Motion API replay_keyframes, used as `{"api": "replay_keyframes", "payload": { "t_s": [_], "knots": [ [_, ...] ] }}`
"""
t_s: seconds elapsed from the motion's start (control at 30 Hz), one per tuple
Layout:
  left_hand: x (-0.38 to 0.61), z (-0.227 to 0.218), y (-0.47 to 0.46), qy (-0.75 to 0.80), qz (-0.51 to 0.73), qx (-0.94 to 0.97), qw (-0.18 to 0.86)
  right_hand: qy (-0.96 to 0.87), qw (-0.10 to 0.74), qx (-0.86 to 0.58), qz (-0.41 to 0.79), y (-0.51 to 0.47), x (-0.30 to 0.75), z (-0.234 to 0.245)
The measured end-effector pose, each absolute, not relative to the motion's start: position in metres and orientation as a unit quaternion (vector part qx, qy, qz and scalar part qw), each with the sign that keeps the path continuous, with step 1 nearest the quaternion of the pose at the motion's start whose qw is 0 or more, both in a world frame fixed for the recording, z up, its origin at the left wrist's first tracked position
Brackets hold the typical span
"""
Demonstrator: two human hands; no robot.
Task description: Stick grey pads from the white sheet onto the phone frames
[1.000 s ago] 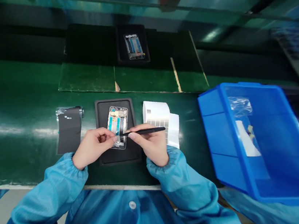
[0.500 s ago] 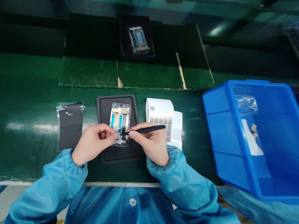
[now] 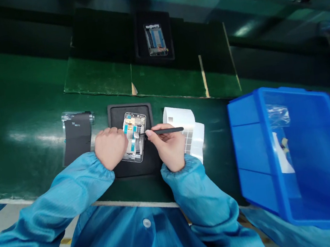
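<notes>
Since the earlier frame, the left hand [image 3: 112, 147] has been turned knuckles-up and the black tool [image 3: 169, 130] moved farther up the opened phone [image 3: 133, 144]. Between the hands, the phone is supported by a black tray [image 3: 152, 164]. The tool is gripped by the right hand [image 3: 170, 146]; any grip by the curled left is hidden.

Blue bin [image 3: 251, 148], crumpled clear plastic [image 3: 278, 115] inside

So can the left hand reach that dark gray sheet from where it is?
Probably yes. The dark gray sheet lies just beside the left hand, with nothing visible between them. Whether that hand is holding anything is hidden.
</notes>
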State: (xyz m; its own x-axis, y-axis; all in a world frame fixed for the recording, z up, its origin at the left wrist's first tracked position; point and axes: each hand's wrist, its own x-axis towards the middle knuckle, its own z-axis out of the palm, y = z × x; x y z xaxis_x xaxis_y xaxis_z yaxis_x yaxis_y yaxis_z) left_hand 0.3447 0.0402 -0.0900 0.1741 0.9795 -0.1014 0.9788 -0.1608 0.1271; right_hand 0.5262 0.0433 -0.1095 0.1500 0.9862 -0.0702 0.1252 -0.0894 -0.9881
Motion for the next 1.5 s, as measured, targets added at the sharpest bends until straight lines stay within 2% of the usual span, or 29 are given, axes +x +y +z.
{"api": "replay_keyframes", "payload": {
  "t_s": [0.2, 0.4, 0.73, 1.5],
  "knots": [
    [0.348, -0.091, 0.027, 0.658, -0.007, 0.748, 0.087, -0.494, 0.456, -0.579, 0.461, 0.051, 0.516, -0.115],
    [0.338, -0.096, 0.015, 0.631, 0.051, 0.771, 0.060, -0.553, 0.409, -0.567, 0.454, 0.059, 0.513, -0.116],
    [0.327, -0.115, 0.017, 0.595, 0.132, 0.791, 0.054, -0.550, 0.405, -0.569, 0.457, 0.061, 0.514, -0.121],
    [0.328, -0.114, 0.017, 0.591, 0.131, 0.794, 0.052, -0.575, 0.390, -0.580, 0.426, 0.060, 0.515, -0.119]
  ]
}}
